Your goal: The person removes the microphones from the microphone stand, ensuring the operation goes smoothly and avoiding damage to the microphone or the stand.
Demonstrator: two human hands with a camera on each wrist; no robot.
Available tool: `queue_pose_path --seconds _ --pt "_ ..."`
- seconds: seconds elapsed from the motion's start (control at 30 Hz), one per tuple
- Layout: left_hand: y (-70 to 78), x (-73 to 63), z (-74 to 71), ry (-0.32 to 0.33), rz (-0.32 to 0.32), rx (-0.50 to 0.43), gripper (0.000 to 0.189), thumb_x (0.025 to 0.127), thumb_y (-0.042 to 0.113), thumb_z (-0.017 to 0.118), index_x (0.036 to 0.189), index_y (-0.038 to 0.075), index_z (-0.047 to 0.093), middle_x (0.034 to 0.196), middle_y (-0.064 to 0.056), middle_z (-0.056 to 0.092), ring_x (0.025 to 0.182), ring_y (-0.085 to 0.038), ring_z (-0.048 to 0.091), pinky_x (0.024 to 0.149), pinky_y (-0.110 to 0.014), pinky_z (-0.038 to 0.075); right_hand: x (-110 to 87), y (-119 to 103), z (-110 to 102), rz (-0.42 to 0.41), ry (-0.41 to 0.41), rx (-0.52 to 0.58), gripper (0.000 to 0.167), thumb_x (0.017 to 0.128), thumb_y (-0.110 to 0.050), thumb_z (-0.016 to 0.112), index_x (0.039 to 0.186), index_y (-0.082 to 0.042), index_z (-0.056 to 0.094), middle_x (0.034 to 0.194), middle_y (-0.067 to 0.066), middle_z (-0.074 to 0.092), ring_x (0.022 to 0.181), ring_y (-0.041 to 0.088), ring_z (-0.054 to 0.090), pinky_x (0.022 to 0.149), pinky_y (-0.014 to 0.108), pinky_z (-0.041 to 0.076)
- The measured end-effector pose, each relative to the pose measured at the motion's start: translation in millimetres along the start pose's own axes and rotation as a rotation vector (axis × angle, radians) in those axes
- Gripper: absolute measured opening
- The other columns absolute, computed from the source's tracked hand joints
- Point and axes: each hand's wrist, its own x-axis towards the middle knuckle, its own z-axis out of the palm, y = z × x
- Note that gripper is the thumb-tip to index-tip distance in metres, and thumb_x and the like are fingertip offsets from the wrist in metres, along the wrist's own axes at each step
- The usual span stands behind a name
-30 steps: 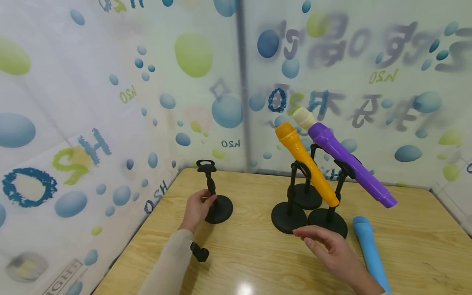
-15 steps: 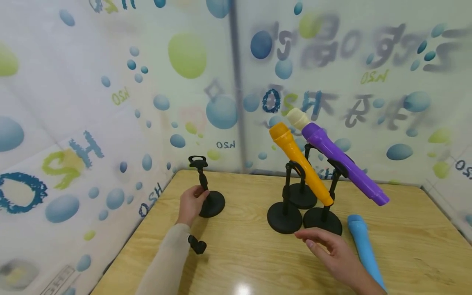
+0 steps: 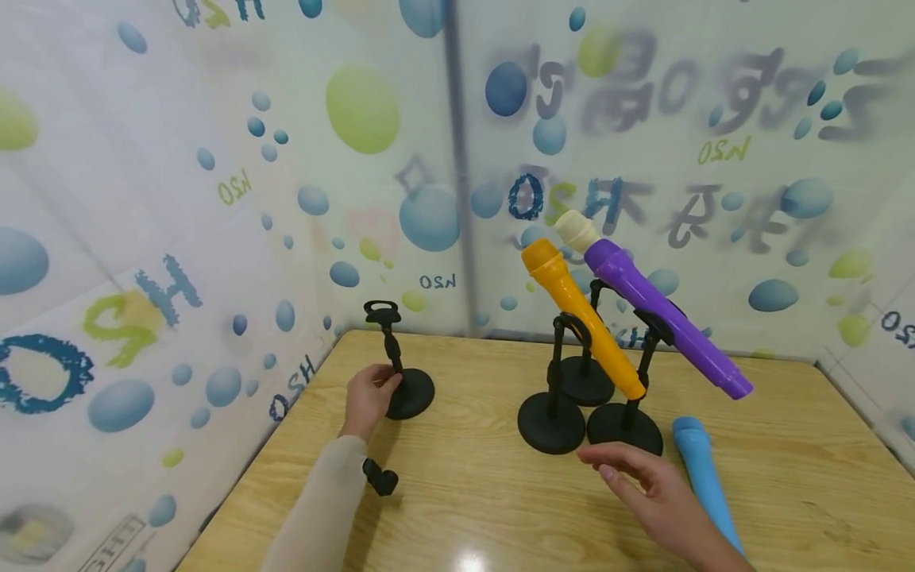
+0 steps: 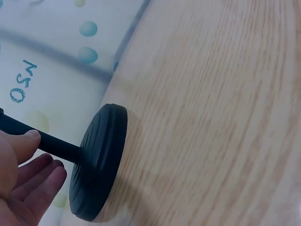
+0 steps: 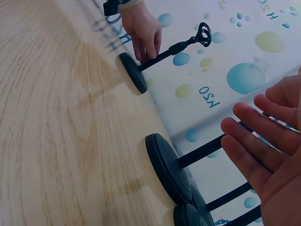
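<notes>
In the head view my left hand (image 3: 368,401) pinches the lower pole of a black desktop microphone stand (image 3: 411,395) at the table's left. The cradle on top holds no microphone. The left wrist view shows the thumb (image 4: 26,141) against the pole, fingers behind, and the round base (image 4: 99,165) near the table edge. My right hand (image 3: 661,496) hovers with relaxed fingers, holding nothing, before a cluster of three similar stands (image 3: 552,425). An orange microphone (image 3: 586,318), a purple microphone (image 3: 665,314) and a cream one (image 3: 576,229), mostly hidden, rest tilted in them.
A light blue microphone (image 3: 704,477) lies on the wooden table (image 3: 479,492), right of the stands and partly behind my right hand. Curtain-like walls (image 3: 400,159) with printed bubbles rise behind the table and to its left.
My left hand and its stand have shifted slightly toward the back of the table. The right hand has drifted a little to the right. The head view has turned slightly.
</notes>
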Motion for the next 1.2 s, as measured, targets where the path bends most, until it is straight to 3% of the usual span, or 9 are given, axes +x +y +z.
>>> queue_pose_path --seconds 0.13,0.27,0.37,0.47,0.63,0.83,1.03,1.2 --pt "2.0 -9.7 0.2 -0.003 -0.035 -0.037 0.031 0.106 0.018 0.071 0.131 -0.001 0.072 0.134 -0.024 0.073 0.125 -0.042 0.069 0.106 -0.056 0.058 -1.2 -1.3 -5.7 -0.018 0.031 -0.041 0.026 0.112 -0.007 0.056 0.131 -0.011 0.074 0.127 0.004 0.078 0.111 -0.002 0.071 0.091 0.019 0.06" --pt "9.9 -19.8 3.0 -0.008 -0.027 -0.076 0.028 0.106 0.018 0.071 0.128 0.0 0.074 0.128 -0.022 0.075 0.119 -0.04 0.071 0.103 -0.055 0.059 0.1 -2.4 -15.6 -0.084 0.08 -0.092 0.028 0.111 -0.001 0.056 0.13 -0.012 0.074 0.124 0.002 0.079 0.109 -0.002 0.072 0.089 0.017 0.06" --pt "17.1 -25.5 7.5 -0.05 -0.006 -0.097 0.028 0.106 0.018 0.071 0.127 0.001 0.074 0.125 -0.02 0.076 0.116 -0.036 0.071 0.1 -0.051 0.059 2.2 -3.7 -21.6 -0.117 0.096 -0.112 0.03 0.11 0.001 0.056 0.131 -0.011 0.074 0.124 -0.004 0.079 0.109 -0.003 0.072 0.089 0.017 0.06" --pt "24.4 -32.2 14.5 -0.125 0.028 -0.107 0.027 0.106 0.018 0.072 0.126 0.0 0.075 0.12 -0.016 0.077 0.112 -0.031 0.072 0.097 -0.046 0.06 2.9 -6.1 -24.0 -0.1 0.104 -0.116 0.029 0.111 -0.001 0.056 0.131 -0.011 0.074 0.124 -0.005 0.079 0.109 -0.004 0.071 0.088 0.018 0.061" --pt "39.9 -45.3 31.9 -0.265 0.092 -0.156 0.026 0.105 0.017 0.073 0.126 0.0 0.075 0.116 -0.01 0.079 0.108 -0.025 0.074 0.094 -0.041 0.062 2.2 -7.4 -24.3 -0.065 0.107 -0.123 0.028 0.111 -0.003 0.056 0.131 -0.012 0.074 0.124 0.002 0.079 0.108 -0.004 0.071 0.087 0.019 0.061" --pt "61.9 -57.7 58.1 -0.418 0.131 -0.239 0.03 0.106 0.018 0.071 0.129 -0.002 0.072 0.124 -0.013 0.078 0.113 -0.027 0.074 0.098 -0.043 0.062 0.8 -6.6 -23.8 -0.059 0.098 -0.121 0.028 0.112 -0.004 0.056 0.13 -0.013 0.074 0.124 -0.007 0.078 0.108 -0.003 0.072 0.087 0.019 0.061" --pt "82.5 -63.8 84.9 -0.469 0.155 -0.275 0.03 0.106 0.021 0.071 0.128 0.001 0.073 0.125 -0.013 0.078 0.113 -0.027 0.074 0.098 -0.041 0.062 -2.0 -5.6 -22.9 -0.051 0.107 -0.135 0.027 0.112 -0.005 0.056 0.128 -0.015 0.075 0.124 -0.003 0.079 0.109 -0.004 0.071 0.088 0.018 0.06" --pt "98.3 -65.2 106.4 -0.482 0.215 -0.286 0.025 0.107 0.02 0.071 0.127 0.005 0.074 0.126 -0.013 0.078 0.114 -0.028 0.074 0.1 -0.043 0.062 -5.8 -4.1 -26.2 -0.04 0.128 -0.151 0.027 0.111 -0.004 0.057 0.128 -0.014 0.076 0.123 -0.001 0.079 0.109 -0.002 0.072 0.089 0.017 0.06"
